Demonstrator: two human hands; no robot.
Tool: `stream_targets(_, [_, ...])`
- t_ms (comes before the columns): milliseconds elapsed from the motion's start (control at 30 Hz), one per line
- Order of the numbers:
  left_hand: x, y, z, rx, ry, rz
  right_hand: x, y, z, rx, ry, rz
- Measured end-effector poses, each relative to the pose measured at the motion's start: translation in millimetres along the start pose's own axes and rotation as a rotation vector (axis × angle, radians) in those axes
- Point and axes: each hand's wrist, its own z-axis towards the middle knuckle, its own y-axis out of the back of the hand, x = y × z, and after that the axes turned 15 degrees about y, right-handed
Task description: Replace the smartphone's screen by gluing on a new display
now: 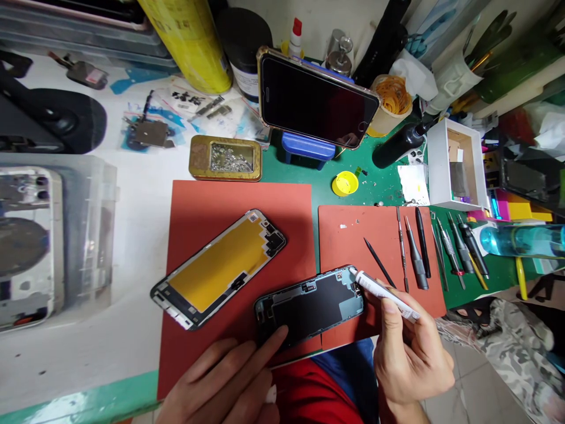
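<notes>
My right hand pinches a slim white glue tube between thumb and fingers. Its nozzle meets the top corner of a dark phone screen assembly, which lies inner side up across the edges of two red mats. My left hand reaches in from below, its index fingertip pressed on the assembly's lower part. A small white piece shows among the curled left fingers; I cannot make out its kind. Just left lies a second screen assembly with a yellow-gold back.
A propped phone stands behind the red mat. Several tweezers and slim tools, including a grey-handled one, line the right mat. Near them are a yellow cap, a tin of screws and a white box.
</notes>
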Motion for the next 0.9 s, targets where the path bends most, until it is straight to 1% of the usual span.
stream_targets(133, [-1.0, 1.7, 3.2, 0.004, 0.017, 0.018, 0.6, -0.5, 1.2, 0.003, -0.013, 0.013])
stream_targets(300, [-1.3, 0.7, 3.5, -0.007, 0.039, -0.011, 0.3, -0.5, 3.0, 0.004, 0.019, -0.01])
stream_targets(633, [-1.6, 4.4, 6.0, 0.018, -0.014, 0.003, 0.6, -1.1, 0.7, -0.013, -0.022, 0.042])
stream_targets(800, [-4.4, 4.7, 9.8, -0.001, -0.009, -0.016, -1.3, -1.2, 2.1, -0.015, -0.007, 0.02])
stream_targets(900, [-3.5, 4.3, 9.8, 0.014, -0.018, -0.018, -2.1, -0.9, 2.6, -0.023, 0.0, -0.003])
